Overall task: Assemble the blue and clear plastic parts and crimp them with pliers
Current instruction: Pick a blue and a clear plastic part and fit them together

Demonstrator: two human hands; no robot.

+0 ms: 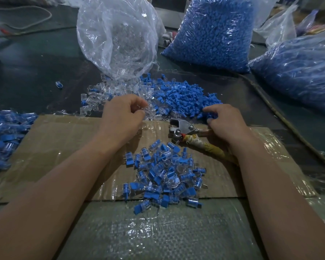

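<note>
a small assembly workshop: bulk bags of blue parts (pixel 212 32), loose piles, pliers (pixel 184 129) on taped cardboard (pixel 64 143).

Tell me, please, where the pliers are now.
In the head view, the pliers lie on the cardboard, right of centre, between the assembled pile and loose blue parts, handles beneath the right hand.

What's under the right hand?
The pliers: the right hand rests over their taped handles, metal head sticking out. Its fingertips reach into the loose blue parts. How the handles are gripped is covered.
</note>
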